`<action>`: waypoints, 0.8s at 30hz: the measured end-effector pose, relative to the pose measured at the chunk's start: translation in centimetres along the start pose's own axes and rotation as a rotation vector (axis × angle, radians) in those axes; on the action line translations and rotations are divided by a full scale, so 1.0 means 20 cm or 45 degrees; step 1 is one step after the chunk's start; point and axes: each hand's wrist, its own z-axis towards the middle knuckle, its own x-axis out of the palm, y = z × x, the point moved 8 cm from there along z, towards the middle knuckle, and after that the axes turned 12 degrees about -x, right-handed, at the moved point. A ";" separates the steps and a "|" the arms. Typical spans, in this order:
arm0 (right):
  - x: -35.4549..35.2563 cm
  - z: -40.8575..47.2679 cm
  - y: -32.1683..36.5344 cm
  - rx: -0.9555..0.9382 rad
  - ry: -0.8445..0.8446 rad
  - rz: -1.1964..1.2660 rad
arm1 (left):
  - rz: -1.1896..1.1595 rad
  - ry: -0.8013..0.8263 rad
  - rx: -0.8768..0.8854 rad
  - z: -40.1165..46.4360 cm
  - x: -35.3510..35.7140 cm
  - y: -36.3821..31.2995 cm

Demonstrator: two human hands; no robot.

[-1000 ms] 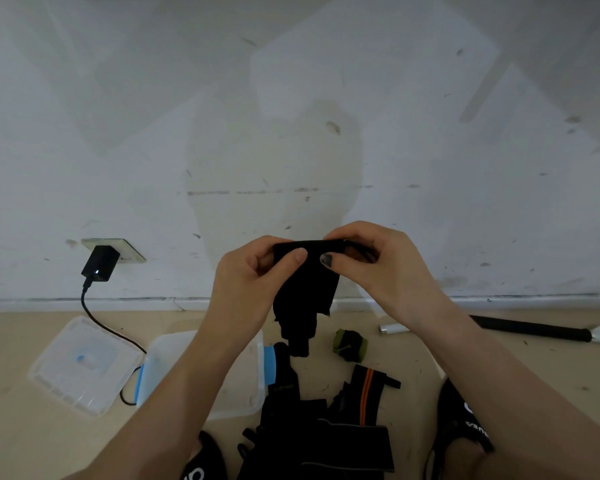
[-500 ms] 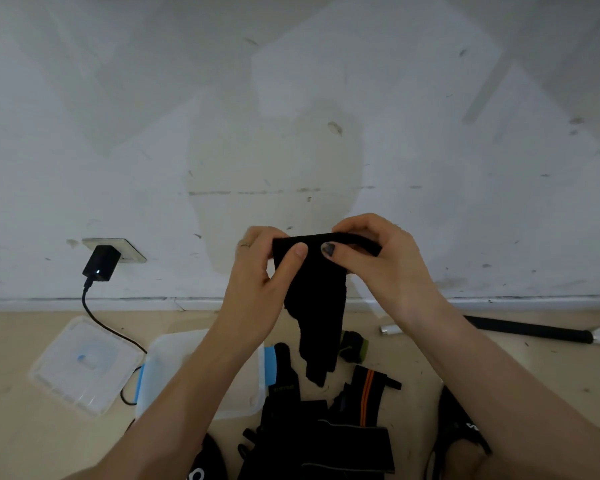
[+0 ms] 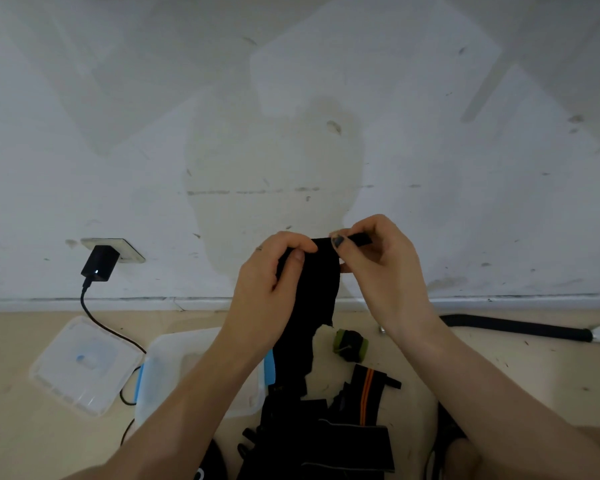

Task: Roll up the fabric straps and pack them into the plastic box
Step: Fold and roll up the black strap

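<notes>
Left hand (image 3: pixel 271 271): fingers and thumb curled over the top left corner of the black strap (image 3: pixel 317 289), pinching it.
Right hand (image 3: pixel 378 261): thumb and forefinger pinch the strap's top right edge, where a narrow end sticks out sideways; the other fingers are loosely curled behind.
Black strap: held up in the air between both hands, in front of the wall; it hangs down unrolled, its lower end reaching just right of the plastic box (image 3: pixel 201 372).
Plastic box: clear, with blue clips, open on the floor, partly hidden under the left forearm.
Lid (image 3: pixel 84 365): flat on the floor just left of the box.
Rolled strap (image 3: pixel 350 344): green and black, on the floor right of the box, beyond the hanging strap.
Strap pile (image 3: pixel 326 431): dark straps, one with an orange stripe, right of the box and nearer the person; how many I cannot tell.
Charger (image 3: pixel 99 263): plugged into the wall socket up and left of the box; its cable runs down behind the box.
Black tube (image 3: pixel 513 327): on the floor far right of the box, along the wall.
</notes>
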 end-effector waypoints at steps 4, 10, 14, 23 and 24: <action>0.07 -0.09 -0.04 0.170 -0.039 0.238 | -0.008 0.023 -0.005 -0.02 0.05 0.00; 0.12 -0.14 -0.03 0.145 0.094 0.311 | -0.128 -0.013 -0.093 -0.01 0.01 0.00; 0.11 -0.12 -0.02 0.123 0.137 0.257 | -0.204 -0.002 -0.109 -0.01 -0.01 -0.02; 0.08 -0.11 0.00 -0.011 0.033 0.049 | -0.237 0.002 -0.142 -0.03 -0.01 -0.04; 0.08 -0.12 0.01 -0.029 0.040 0.033 | -0.238 0.004 -0.137 -0.03 -0.01 -0.05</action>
